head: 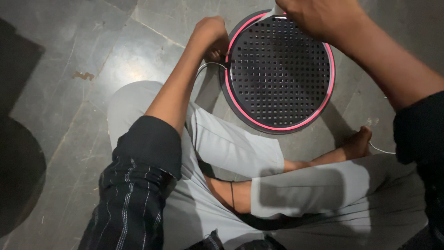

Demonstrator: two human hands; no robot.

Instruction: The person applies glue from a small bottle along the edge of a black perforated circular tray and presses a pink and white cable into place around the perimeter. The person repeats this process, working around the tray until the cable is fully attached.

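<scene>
Your left hand (210,34) curled tight against the left rim of the round perforated black disc (279,74), pinching its glowing pink strip (329,88), your right hand (319,18) closed at the top edge, disc flat on the grey floor (92,74) before your crossed legs

Grey stone floor (92,69), round perforated panel (279,74)

A worn grey stone floor (92,92), crossed by pale seams and scuffs, catches a soft glare of overhead light (132,69). A dark rounded shape (18,176) lies in shadow at the left edge.
</scene>
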